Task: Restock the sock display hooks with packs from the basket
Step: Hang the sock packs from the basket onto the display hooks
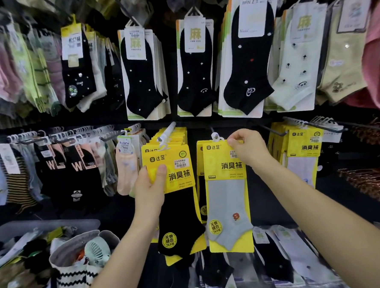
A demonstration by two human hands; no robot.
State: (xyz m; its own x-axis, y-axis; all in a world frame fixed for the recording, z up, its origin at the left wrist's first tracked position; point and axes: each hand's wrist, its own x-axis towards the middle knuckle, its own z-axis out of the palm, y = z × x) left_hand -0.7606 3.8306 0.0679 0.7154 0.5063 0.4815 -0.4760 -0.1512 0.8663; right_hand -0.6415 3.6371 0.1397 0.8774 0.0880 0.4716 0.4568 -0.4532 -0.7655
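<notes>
The right hand (247, 148) pinches the top right corner of a grey sock pack (228, 197) between thumb and curled fingers. The pack is a bright yellow card with black Chinese lettering. A pale grey ankle sock with a small orange motif is mounted on it, and a white plastic hanger (216, 136) sticks up from its top edge. It is held upright in front of the lower display row. Whether the hanger sits on a hook cannot be told.

Just to its left, the left hand (151, 186) grips a black sock pack (179, 202), thumb across the front of its yellow header and fingers behind. This pack fronts a thick stack of matching yellow packs on a white peg (168, 130).

More yellow packs (303, 150) hang to the right, beside a dark metal hook (273, 132). Above is a row of black dotted ankle socks (142, 75) on white cards, and further sock packs crowd both sides.

At lower left stands a pale plastic basket (45, 225) holding packs. In front of it, a black-and-white zigzag bag (75, 280) holds a mint green fan (97, 249).
</notes>
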